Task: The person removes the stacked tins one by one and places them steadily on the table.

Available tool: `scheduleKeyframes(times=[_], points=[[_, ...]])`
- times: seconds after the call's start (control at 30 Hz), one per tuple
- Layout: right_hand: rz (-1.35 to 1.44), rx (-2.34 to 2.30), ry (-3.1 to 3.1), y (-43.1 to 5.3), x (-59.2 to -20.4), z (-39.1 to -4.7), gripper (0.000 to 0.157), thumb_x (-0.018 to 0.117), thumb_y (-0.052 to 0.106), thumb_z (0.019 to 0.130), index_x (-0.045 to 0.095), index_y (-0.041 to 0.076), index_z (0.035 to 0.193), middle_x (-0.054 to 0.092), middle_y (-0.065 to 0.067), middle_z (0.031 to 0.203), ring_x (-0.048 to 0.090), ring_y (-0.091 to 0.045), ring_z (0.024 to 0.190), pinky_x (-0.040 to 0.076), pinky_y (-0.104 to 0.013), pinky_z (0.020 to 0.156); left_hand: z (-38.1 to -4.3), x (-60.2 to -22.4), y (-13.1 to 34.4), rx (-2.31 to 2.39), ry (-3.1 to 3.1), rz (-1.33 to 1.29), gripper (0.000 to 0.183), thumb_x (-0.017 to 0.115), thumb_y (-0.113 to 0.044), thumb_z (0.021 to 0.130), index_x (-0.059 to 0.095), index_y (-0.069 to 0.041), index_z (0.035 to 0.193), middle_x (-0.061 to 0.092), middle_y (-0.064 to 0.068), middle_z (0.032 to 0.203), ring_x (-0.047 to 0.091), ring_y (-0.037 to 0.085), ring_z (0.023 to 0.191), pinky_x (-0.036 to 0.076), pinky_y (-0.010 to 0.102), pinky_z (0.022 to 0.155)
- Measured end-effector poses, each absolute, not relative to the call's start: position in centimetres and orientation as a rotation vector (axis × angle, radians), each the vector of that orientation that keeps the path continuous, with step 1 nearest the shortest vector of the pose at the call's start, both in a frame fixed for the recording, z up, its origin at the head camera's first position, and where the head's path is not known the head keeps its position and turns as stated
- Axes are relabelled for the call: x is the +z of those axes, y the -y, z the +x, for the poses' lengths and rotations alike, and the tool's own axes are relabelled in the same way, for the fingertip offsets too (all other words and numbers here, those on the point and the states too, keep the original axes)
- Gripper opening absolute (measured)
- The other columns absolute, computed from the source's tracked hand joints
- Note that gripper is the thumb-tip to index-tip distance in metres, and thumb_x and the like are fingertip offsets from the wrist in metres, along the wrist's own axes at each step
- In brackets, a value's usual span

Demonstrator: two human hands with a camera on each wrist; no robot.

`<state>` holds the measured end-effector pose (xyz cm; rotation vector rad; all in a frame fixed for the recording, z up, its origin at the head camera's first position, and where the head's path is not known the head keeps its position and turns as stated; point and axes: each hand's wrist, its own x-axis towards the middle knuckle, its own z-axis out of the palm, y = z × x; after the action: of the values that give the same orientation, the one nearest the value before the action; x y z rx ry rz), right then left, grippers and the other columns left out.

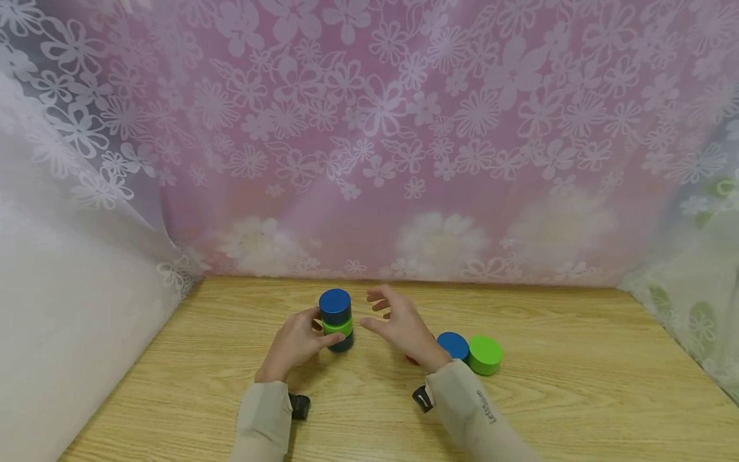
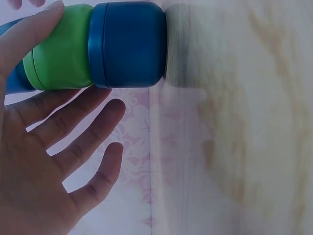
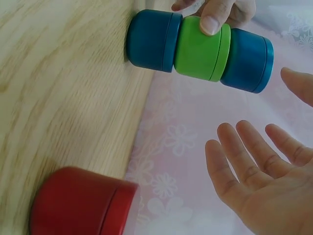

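Three small round lidded tins stand stacked upright on the table: a blue tin [image 1: 344, 345] at the bottom, a green tin [image 1: 340, 328] in the middle and another blue tin [image 1: 335, 305] on top. From the left side my left hand [image 1: 296, 341] pinches the green tin between thumb and fingers. My right hand [image 1: 404, 326] is just right of the stack, apart from it, its fingers spread and holding nothing. In the right wrist view a red tin [image 3: 80, 203] sits on the table, mostly hidden by the right wrist in the head view.
Right of my right wrist stand another blue tin [image 1: 453, 345] and another green tin [image 1: 485, 355], side by side on the wooden table [image 1: 577, 385]. A pink flowered curtain [image 1: 369, 160] hangs along the table's back edge, with pale sheets at both sides.
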<state>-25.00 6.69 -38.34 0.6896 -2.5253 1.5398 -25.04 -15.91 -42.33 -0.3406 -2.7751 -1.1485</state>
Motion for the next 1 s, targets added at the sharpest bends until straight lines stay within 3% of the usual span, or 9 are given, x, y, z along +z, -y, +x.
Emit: scheduleKeyframes(times=[0.3, 1.0], points=[[0.719, 1.548, 2.525, -5.6, -38.5, -25.1, 0.053, 0.077, 0.005, 0.089, 0.057, -0.002, 0.138, 0.063, -0.021, 0.128, 0.062, -0.038, 0.112, 0.051, -0.058, 0.092, -25.1, -42.3, 15.9, -1.152, 2.769, -0.347, 0.046, 0.085, -0.034, 0.084, 0.07, -0.006, 0.117, 0.072, 0.003, 0.105, 0.068, 0.022, 0.092, 0.057, 0.045, 0.078], [0.827, 1.576, 2.533, -3.9, -38.7, -25.1, 0.06, 0.076, 0.007, 0.091, 0.051, -0.002, 0.145, 0.053, -0.021, 0.144, 0.054, -0.044, 0.126, 0.048, -0.059, 0.098, -25.0, -42.2, 16.0, -1.147, 2.76, -0.363, 0.043, 0.084, -0.033, 0.086, 0.071, -0.006, 0.116, 0.072, 0.005, 0.105, 0.07, 0.024, 0.092, 0.057, 0.045, 0.076]])
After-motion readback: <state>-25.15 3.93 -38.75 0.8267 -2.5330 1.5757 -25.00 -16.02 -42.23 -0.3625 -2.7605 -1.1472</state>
